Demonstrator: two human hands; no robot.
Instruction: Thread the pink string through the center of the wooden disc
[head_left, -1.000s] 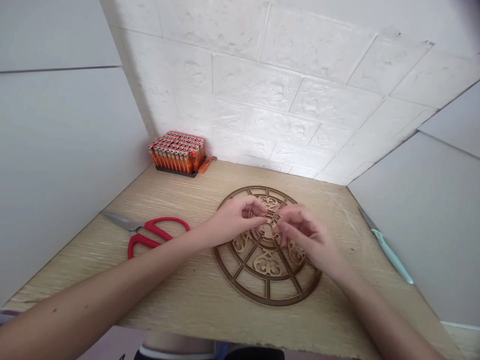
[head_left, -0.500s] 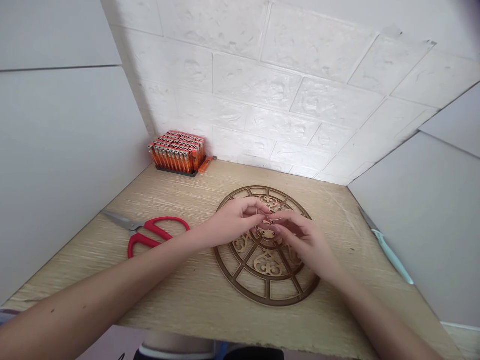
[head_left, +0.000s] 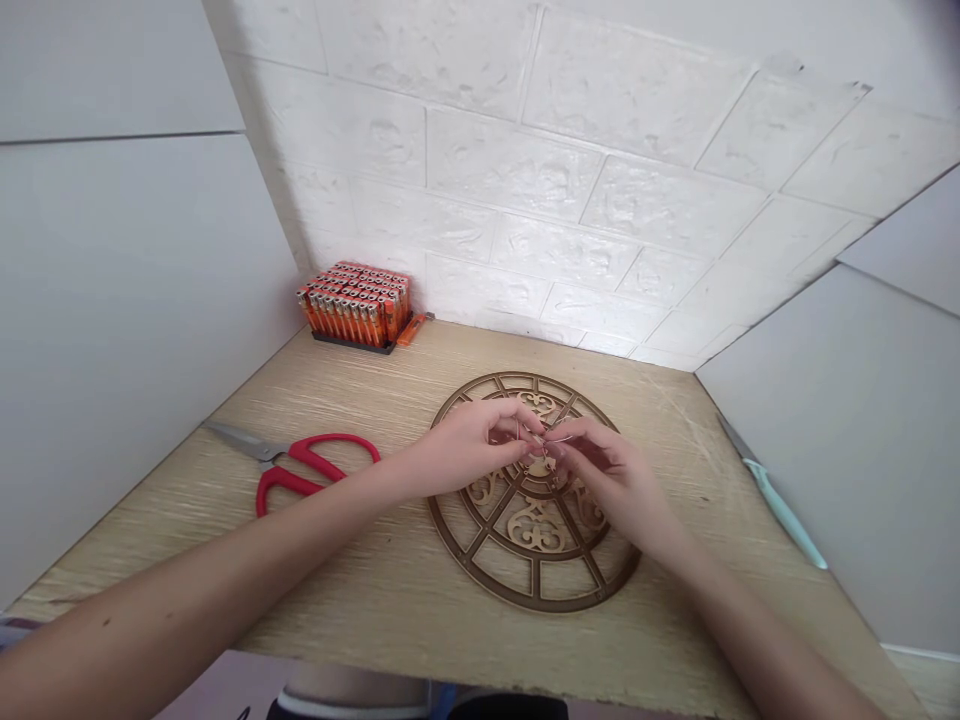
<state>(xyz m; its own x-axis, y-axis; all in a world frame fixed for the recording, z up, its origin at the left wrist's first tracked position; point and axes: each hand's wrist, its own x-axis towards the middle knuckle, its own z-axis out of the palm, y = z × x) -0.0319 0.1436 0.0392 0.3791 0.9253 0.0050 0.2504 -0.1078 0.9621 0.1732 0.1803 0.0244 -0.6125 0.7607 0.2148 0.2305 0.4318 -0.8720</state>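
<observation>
Above the centre of the wooden disc (head_left: 536, 525) on the table (head_left: 375, 600), left hand (head_left: 469, 445) and right hand (head_left: 607, 475) each pinch a thread (head_left: 556, 438), apparently not yet fastened; scissors (head_left: 300, 470) lie left of the disc.

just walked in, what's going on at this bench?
A person's left hand and right hand meet over the middle of a wooden disc lying flat on the table. The fingers of both pinch a thin strand, too fine to identify. Red scissors lie left of it; lighters stand by the wall.
</observation>
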